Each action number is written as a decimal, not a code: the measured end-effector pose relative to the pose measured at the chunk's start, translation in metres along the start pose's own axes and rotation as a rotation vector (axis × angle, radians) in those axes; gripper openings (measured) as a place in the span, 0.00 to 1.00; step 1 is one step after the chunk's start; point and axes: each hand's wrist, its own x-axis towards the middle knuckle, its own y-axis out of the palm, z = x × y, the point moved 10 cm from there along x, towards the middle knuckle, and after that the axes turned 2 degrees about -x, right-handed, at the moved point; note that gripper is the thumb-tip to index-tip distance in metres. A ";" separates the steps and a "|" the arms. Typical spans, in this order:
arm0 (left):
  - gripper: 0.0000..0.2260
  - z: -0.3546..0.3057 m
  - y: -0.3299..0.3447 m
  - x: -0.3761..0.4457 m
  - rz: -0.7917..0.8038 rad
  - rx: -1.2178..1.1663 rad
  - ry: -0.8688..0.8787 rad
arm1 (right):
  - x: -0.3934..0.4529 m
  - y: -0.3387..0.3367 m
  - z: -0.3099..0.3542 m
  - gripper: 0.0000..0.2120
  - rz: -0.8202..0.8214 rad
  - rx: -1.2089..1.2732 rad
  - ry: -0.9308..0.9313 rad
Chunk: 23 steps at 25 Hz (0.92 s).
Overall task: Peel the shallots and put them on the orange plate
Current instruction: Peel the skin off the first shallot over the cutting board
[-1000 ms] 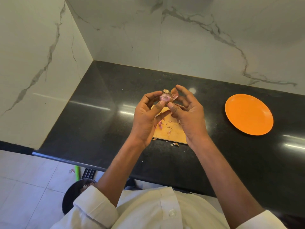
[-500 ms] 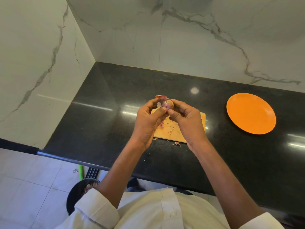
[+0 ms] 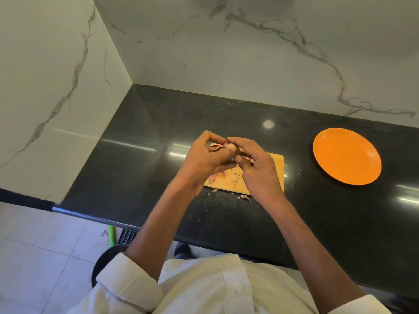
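A small shallot (image 3: 231, 148) with pink flesh and brown skin sits between both hands above a wooden cutting board (image 3: 277, 168). My left hand (image 3: 204, 159) grips it from the left with curled fingers. My right hand (image 3: 256, 168) pinches it from the right with thumb and fingertips. Most of the shallot is hidden by the fingers. The orange plate (image 3: 347, 156) lies bare on the black counter to the right, well apart from the hands.
Pink and brown peel scraps (image 3: 213, 177) lie on the board and on the counter (image 3: 147, 159) by its near edge. Marble walls close the counter at back and left. A black bin (image 3: 106, 259) stands on the tiled floor below the counter's edge.
Both hands have come down with the shallot and closed tighter round it, so it sits nearer the board. The plate has not moved.
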 end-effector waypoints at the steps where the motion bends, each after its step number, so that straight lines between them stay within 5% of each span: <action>1: 0.16 0.000 0.001 0.000 0.006 -0.056 -0.007 | 0.001 -0.001 0.002 0.22 0.001 -0.008 -0.006; 5: 0.19 0.007 0.002 0.001 0.056 -0.235 -0.063 | 0.003 0.008 0.003 0.22 0.109 0.054 0.040; 8: 0.18 0.008 0.001 0.000 0.058 -0.135 -0.073 | 0.005 0.010 -0.002 0.24 0.143 0.008 0.071; 23: 0.11 0.018 0.008 0.016 -0.075 -0.103 -0.124 | 0.012 -0.005 -0.005 0.24 0.024 0.015 0.068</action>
